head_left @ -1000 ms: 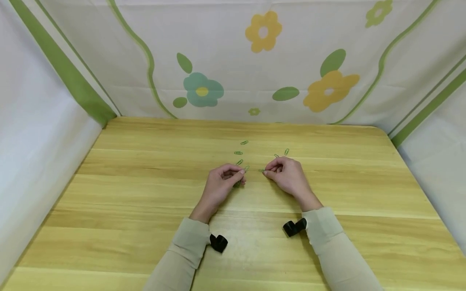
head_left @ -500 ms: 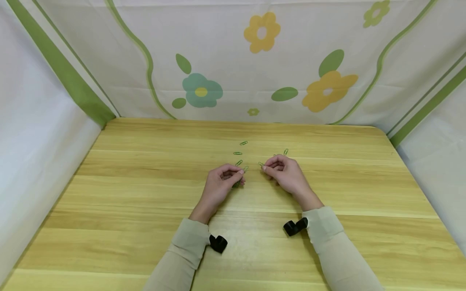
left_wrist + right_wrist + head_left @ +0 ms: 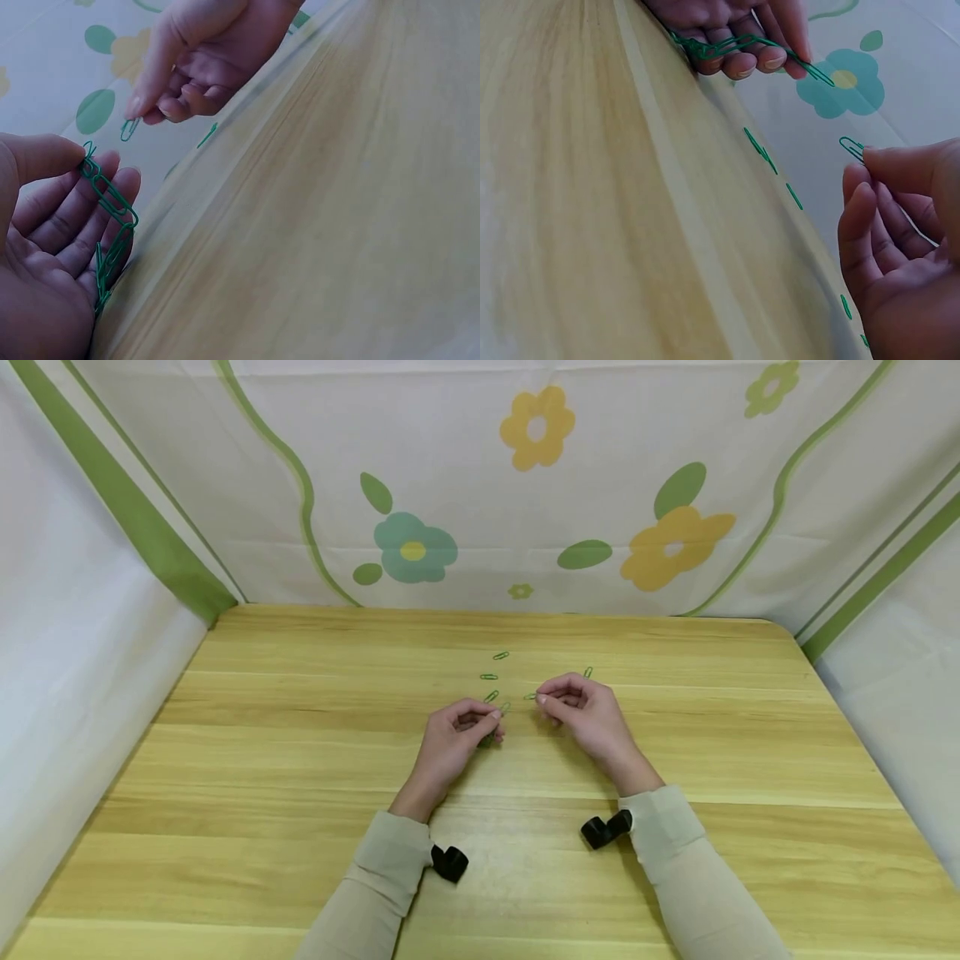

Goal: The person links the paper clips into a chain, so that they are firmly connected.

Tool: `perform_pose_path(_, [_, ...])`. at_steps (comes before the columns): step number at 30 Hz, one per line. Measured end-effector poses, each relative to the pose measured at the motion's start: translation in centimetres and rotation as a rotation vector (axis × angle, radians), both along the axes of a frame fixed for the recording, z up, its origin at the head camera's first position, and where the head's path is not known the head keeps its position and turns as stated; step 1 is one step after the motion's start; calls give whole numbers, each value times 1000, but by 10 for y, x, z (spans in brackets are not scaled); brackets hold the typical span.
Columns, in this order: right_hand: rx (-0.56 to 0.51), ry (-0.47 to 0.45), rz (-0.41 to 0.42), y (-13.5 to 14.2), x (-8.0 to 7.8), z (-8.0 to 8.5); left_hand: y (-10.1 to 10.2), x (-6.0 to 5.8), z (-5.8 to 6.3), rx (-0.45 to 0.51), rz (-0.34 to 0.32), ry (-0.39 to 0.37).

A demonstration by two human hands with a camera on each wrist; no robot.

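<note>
In the head view my left hand (image 3: 459, 732) pinches the end paper clip of a green chain between thumb and forefinger. That paper clip chain (image 3: 114, 199) hangs over the fingers in the left wrist view, several clips linked together. Across a small gap, my right hand (image 3: 587, 717) pinches a single green paper clip (image 3: 851, 148) between thumb and fingertip, its looped end pointing toward the chain. The held clip and the chain are apart. Both hands are raised slightly above the wooden table (image 3: 300, 760).
Loose green paper clips lie beyond the left hand: one farthest back (image 3: 501, 655), a middle clip (image 3: 489, 677) and a near clip (image 3: 491, 696). Another clip (image 3: 588, 672) lies just behind the right hand. A flowered white curtain (image 3: 465, 468) borders the table's far edge.
My right hand has lifted its paper clip and moved a little up and left, turning the clip toward the left hand. The left hand keeps almost still with the chain.
</note>
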State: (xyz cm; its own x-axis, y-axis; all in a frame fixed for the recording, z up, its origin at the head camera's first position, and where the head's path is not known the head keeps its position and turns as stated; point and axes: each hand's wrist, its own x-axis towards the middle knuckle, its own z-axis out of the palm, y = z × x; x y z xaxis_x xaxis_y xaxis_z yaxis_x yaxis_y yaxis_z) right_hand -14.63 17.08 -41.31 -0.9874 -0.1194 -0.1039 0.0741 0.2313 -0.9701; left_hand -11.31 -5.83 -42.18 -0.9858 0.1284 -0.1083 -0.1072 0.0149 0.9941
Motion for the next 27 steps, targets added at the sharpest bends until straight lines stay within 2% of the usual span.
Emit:
perform_pose_path(6, [-26,28,7,-1,1,2,1,0,-1,-16,8,10])
perform_pose_path(15, [67,148,28,-7,6,5,6,2,-1,-8,47,12])
perform_pose_path(20, [75,179,34,-10,9,7,11,3,-1,-5,86,23])
perform_pose_path(27, [65,223,44,-15,11,5,13,4,0,-45,74,27])
